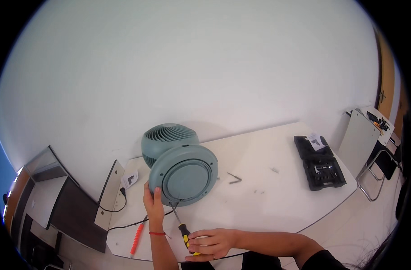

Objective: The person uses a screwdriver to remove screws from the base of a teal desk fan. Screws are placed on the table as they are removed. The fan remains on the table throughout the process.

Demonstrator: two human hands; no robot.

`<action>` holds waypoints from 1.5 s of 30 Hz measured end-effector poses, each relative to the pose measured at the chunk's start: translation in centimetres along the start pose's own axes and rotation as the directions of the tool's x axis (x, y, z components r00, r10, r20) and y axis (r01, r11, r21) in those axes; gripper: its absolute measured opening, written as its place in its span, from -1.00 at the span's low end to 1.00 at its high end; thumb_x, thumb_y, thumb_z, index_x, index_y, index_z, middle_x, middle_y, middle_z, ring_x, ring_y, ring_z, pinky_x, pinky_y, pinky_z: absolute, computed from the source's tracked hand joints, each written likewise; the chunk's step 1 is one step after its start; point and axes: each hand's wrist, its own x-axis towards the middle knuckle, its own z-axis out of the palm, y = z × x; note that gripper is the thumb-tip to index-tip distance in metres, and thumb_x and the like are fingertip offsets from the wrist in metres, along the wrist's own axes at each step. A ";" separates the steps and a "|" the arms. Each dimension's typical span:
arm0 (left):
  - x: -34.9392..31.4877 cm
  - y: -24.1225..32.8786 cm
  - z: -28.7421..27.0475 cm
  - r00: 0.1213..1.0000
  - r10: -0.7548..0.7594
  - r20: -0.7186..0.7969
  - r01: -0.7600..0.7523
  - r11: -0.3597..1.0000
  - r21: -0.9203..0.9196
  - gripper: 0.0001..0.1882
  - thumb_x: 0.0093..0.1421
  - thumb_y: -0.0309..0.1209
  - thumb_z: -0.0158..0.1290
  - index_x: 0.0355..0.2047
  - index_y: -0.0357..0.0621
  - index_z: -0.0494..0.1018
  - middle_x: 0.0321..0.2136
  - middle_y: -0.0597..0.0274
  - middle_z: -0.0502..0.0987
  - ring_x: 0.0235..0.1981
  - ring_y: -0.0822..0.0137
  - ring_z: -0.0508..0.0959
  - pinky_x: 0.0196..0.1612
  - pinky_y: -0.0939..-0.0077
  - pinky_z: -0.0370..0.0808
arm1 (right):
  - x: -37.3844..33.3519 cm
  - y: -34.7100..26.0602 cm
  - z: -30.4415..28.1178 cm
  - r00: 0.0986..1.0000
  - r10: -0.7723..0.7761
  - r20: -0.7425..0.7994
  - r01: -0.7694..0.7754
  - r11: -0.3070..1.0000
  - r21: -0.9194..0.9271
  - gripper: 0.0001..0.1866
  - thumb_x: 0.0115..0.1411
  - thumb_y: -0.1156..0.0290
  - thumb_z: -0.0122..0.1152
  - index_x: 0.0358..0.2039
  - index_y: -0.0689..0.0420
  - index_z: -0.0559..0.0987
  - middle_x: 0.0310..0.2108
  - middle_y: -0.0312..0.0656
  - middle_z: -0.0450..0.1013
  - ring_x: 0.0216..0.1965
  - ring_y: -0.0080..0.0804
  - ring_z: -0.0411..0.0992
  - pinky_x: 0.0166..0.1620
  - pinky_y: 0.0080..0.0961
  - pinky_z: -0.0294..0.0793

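Note:
A grey-green table fan (169,139) lies tipped on the white table, its round base (187,177) facing me. My left hand (154,204) grips the lower left rim of the base, thumb on the underside. In my right hand (212,244) is a black and yellow screwdriver (183,230), fingers around the handle. Its shaft slants up to the lower edge of the base, and the tip is at or close to a hole there. Whether the tip sits in a screw is too small to tell.
A red-handled tool (137,240) lies near the front left by the black cord (124,225). Right of the fan are an L-shaped hex key (235,179) and tiny loose parts (259,192). An unfolded black toolbox (320,168) rests at the table's right. A paper (129,179) lies at left.

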 end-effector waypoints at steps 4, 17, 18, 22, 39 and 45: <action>0.0 0.1 -0.8 0.999 -0.031 0.033 0.030 0.998 0.051 -0.55 0.43 -0.33 -0.02 0.23 -0.33 0.33 0.00 0.08 0.53 -0.01 0.36 0.47 0.15 0.48 0.38 | 0.5 0.3 -0.4 1.000 -0.002 0.031 -0.001 0.996 0.085 -0.69 0.27 0.61 0.20 0.02 0.23 0.65 0.12 0.01 0.43 0.11 -0.13 0.49 0.20 -0.13 0.59; -9.9 6.4 -0.9 0.695 -0.693 0.189 0.718 0.681 -0.144 -0.65 0.34 -0.17 0.18 -0.44 -0.22 0.54 -0.64 0.35 0.50 -0.69 0.52 0.40 -0.60 0.61 0.25 | 0.5 0.4 -0.9 0.982 -0.075 0.171 0.055 0.991 0.121 -0.73 0.31 0.57 0.07 -0.02 0.33 0.59 0.10 0.08 0.49 0.14 -0.03 0.49 0.31 -0.13 0.48; -10.5 5.8 -0.7 0.692 -0.694 0.200 0.722 0.656 -0.221 -0.64 0.34 -0.16 0.19 -0.43 -0.21 0.55 -0.63 0.35 0.50 -0.68 0.52 0.41 -0.60 0.62 0.25 | 0.5 0.5 -0.9 0.982 -0.078 0.173 0.059 0.992 0.111 -0.71 0.30 0.56 0.09 0.01 0.32 0.58 0.11 0.05 0.48 0.15 -0.03 0.48 0.32 -0.13 0.46; -11.6 6.4 0.3 0.692 -0.691 0.210 0.695 0.557 -0.455 -0.74 0.31 -0.28 0.24 -0.39 -0.24 0.54 -0.57 0.33 0.53 -0.62 0.54 0.43 -0.55 0.64 0.32 | 0.8 0.6 -1.0 0.979 -0.096 0.181 0.080 0.992 0.096 -0.73 0.28 0.51 0.14 -0.03 0.27 0.59 0.09 0.02 0.49 0.15 -0.05 0.49 0.30 -0.16 0.47; -15.1 5.8 -0.4 0.699 -0.674 0.240 0.634 0.429 -0.643 -0.79 0.36 -0.34 0.15 -0.17 -0.27 0.50 -0.42 0.19 0.59 -0.40 0.35 0.62 -0.35 0.51 0.59 | 1.1 -0.2 -0.4 0.983 -0.008 0.185 0.032 0.991 -0.129 -0.81 0.21 0.50 0.25 -0.16 0.01 0.66 -0.19 -0.28 0.41 -0.19 -0.36 0.44 -0.04 -0.46 0.55; -15.0 5.8 -0.9 0.715 -0.648 0.262 0.628 0.430 -0.649 -0.81 0.36 -0.32 0.14 -0.30 -0.19 0.45 -0.44 0.19 0.57 -0.43 0.31 0.64 -0.37 0.41 0.65 | 1.2 -0.2 -0.1 0.983 -0.023 0.183 0.040 0.995 -0.090 -0.70 0.19 0.52 0.23 -0.05 0.02 0.65 -0.16 -0.25 0.40 -0.16 -0.38 0.45 -0.01 -0.45 0.55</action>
